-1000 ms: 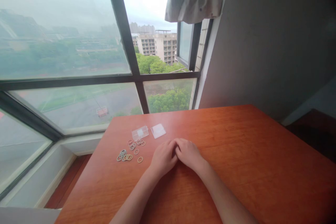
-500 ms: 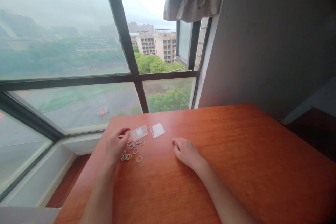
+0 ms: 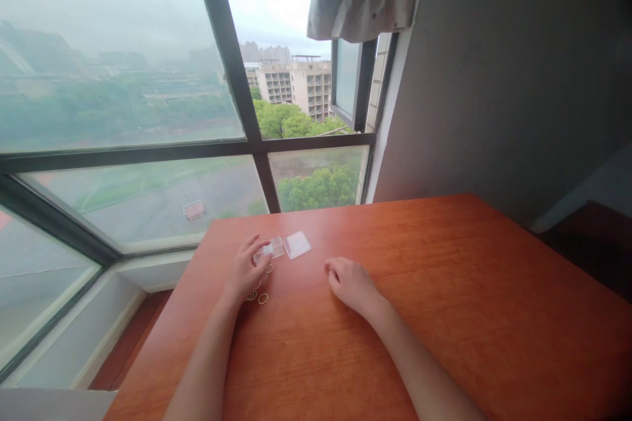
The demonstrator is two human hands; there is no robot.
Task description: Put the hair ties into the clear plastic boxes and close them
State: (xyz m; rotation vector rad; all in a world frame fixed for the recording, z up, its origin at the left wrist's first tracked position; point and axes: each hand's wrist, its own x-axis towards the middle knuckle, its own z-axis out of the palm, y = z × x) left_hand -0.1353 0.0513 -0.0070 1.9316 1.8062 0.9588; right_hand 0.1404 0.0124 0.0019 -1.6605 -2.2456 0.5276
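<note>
Left hand [image 3: 245,272]: here it is, out over the left part of the surface [image 3: 424,270], open, thumb and fingers parted around the left end of the clear box; whether skin meets plastic, I can't tell from here.
Clear box [image 3: 275,249]: it lies ahead and to the right of the left palm, partly covered by the fingers, near the far edge of the surface.
Long axis: the box runs mostly side to side, its right end angled slightly away from the person, so the left hand comes at it from the left end.
Nearer hand: the left, easily; the right is well apart from the box.
Flat piece [image 3: 297,245]: whitish and squarish, lying just beside the box's right end.
Rings [image 3: 263,298]: one lies apart to the right of the left wrist, more peek out beside that hand, another by the thumb; the hand hides too much for a count.
Right hand [image 3: 351,284]: resting on the surface, fingers loosely curled in, nothing seen in them, nearest to the flat piece.
</note>
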